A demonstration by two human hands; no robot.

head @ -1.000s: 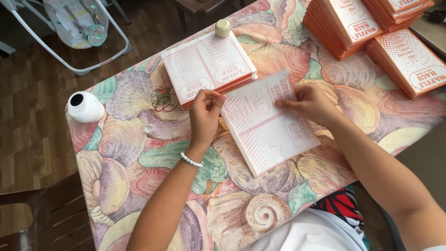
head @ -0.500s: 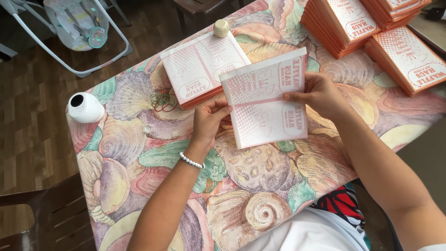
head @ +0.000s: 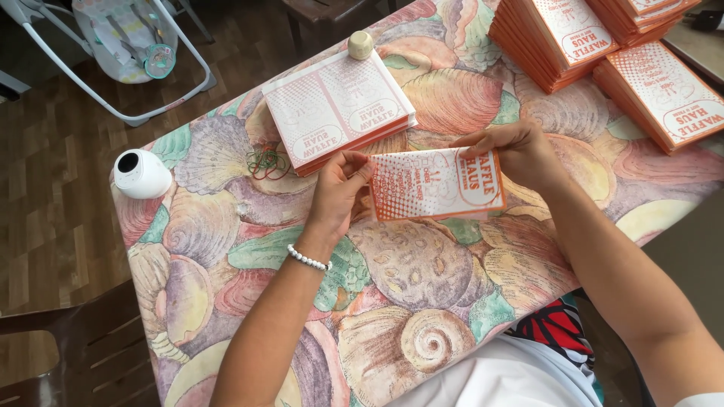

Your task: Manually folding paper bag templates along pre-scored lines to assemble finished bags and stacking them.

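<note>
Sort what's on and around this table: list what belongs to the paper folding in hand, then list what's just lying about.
In use:
- folded orange-and-white leaflet, held between left hand and right hand
- stack of flat unfolded sheets
- stacks of folded leaflets

Lying about:
- white round gadget
- rubber bands
- small cream knob-like object
- baby bouncer on the floor

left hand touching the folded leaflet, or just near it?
Touching. Head view: the left hand has its fingertips pinching the left edge of the folded leaflet; the right hand grips the other end.
</note>
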